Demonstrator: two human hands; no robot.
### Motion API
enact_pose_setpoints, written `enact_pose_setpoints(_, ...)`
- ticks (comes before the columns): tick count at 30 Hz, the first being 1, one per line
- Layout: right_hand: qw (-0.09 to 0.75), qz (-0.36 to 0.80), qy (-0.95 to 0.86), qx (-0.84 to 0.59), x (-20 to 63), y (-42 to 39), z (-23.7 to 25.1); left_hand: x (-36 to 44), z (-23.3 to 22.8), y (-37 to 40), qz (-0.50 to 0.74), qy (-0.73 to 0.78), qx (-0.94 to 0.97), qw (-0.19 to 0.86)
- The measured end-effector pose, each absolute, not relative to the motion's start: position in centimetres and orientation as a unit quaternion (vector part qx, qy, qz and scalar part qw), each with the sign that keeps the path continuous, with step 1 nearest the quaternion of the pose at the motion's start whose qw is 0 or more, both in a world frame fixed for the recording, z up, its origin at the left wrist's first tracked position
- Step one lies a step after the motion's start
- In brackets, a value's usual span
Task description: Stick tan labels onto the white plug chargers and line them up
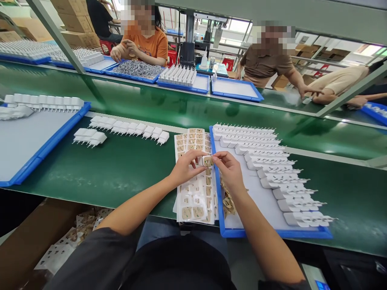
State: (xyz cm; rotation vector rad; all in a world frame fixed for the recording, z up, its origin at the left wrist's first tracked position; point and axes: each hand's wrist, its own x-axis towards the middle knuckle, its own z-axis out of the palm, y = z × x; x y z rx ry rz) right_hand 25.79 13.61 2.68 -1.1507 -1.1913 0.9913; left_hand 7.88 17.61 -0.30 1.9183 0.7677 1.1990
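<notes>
Both hands meet above the left edge of the near blue tray (273, 233). Left hand (184, 169): grip pinched, thumb and forefinger closed on the left side of a small white adapter (207, 161) with a tan sticker on its face. Right hand (228, 171): fingertips pressed together on the right side of the same adapter. Adapter is held just above the counter (121, 169), over the boundary between tray and sticker sheets (195, 181).

Sticker sheets lie flat on the green counter, touching the tray's left wall; many tan labels are in place, several cells bare. Loose tan backing scraps (228, 203) sit inside the tray, beneath the right wrist.

Tray holds rows of white adapters (272, 161), prongs pointing right, stepping diagonally from far left to near right.

Left of the sheets: a row of white adapters (130, 129) on the counter, with a smaller cluster just nearer. Far left: second blue tray (45, 149), adapters along its far edge.

Across the belt, other people sit at further blue trays (236, 89).
</notes>
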Motion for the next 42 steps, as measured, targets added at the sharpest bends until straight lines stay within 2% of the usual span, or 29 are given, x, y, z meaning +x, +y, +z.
enact_pose_setpoints(42,0.562,0.385,-0.529,-0.506,25.56,13.48,2.18,7.88,-0.33,17.63,0.465,0.3,0.756,0.35)
